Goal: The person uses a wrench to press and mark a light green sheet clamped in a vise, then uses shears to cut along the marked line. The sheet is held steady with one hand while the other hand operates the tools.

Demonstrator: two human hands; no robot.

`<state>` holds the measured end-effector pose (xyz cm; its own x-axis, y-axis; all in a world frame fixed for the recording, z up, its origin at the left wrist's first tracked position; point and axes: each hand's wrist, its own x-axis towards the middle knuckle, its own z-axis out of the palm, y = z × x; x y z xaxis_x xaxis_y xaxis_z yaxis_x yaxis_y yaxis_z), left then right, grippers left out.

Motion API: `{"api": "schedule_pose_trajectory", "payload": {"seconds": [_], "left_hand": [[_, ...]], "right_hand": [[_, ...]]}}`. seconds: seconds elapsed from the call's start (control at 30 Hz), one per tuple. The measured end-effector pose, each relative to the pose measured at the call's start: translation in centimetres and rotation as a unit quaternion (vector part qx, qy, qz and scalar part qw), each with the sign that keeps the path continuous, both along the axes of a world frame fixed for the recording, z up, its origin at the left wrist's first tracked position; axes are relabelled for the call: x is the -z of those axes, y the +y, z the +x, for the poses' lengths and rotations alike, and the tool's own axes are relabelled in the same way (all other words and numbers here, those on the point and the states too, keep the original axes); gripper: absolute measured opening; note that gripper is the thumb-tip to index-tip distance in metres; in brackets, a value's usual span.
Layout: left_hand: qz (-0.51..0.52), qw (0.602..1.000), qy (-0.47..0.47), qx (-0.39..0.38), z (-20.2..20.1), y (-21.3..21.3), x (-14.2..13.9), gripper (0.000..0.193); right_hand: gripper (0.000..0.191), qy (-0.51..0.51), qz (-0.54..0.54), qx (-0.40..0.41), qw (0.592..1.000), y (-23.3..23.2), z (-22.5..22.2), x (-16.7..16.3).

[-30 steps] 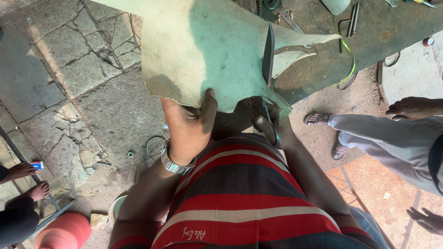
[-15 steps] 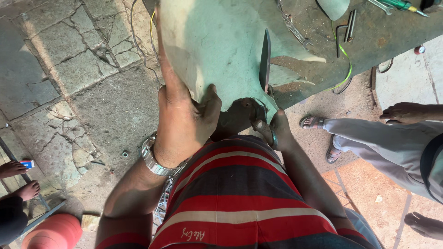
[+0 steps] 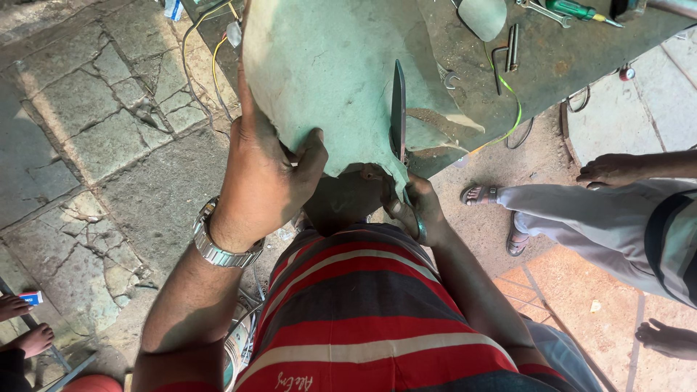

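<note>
A large pale green sheet [image 3: 327, 72] of thin metal lies over the edge of a dark workbench [image 3: 573, 65]. My left hand [image 3: 265, 178], with a metal watch on its wrist, grips the sheet's near left edge, thumb on top. My right hand [image 3: 410, 207] is closed around the handles of metal shears [image 3: 398, 109]. The shears' blade stands in a cut that runs away from me up the sheet. A cut strip [image 3: 443, 127] of the sheet curls to the right of the blade.
On the bench lie a wrench [image 3: 544, 11], a green-handled screwdriver [image 3: 581, 10], a hex key [image 3: 497, 62] and a green wire. Another person sits at the right, hand [image 3: 613, 168] on knee, sandalled foot [image 3: 483, 194] near the bench. Bare feet [image 3: 22, 323] show at the lower left on cracked stone paving.
My left hand has moved up along the sheet's left edge and gripped it more fully. The shears have advanced further into the sheet, and the view has shifted nearer the bench.
</note>
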<state>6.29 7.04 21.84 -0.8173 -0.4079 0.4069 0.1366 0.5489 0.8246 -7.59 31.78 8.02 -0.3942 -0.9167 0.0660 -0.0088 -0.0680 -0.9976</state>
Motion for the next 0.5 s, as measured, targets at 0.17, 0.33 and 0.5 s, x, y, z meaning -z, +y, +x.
{"api": "schedule_pose_trajectory", "payload": {"seconds": [0.17,0.33,0.5], "left_hand": [[0.014,1.000,-0.002,0.008,0.2,-0.2,1.0,0.088],[0.020,1.000,-0.014,0.004,0.3,-0.3,1.2,0.095],[0.018,1.000,-0.012,-0.002,0.2,-0.4,1.3,0.097]], "right_hand": [[0.033,-0.024,-0.001,0.012,1.000,0.1,0.2,0.1],[0.022,-0.029,0.027,0.011,0.999,0.4,0.0,0.5],[0.018,-0.025,0.052,0.025,0.998,0.5,-0.1,1.1]]}}
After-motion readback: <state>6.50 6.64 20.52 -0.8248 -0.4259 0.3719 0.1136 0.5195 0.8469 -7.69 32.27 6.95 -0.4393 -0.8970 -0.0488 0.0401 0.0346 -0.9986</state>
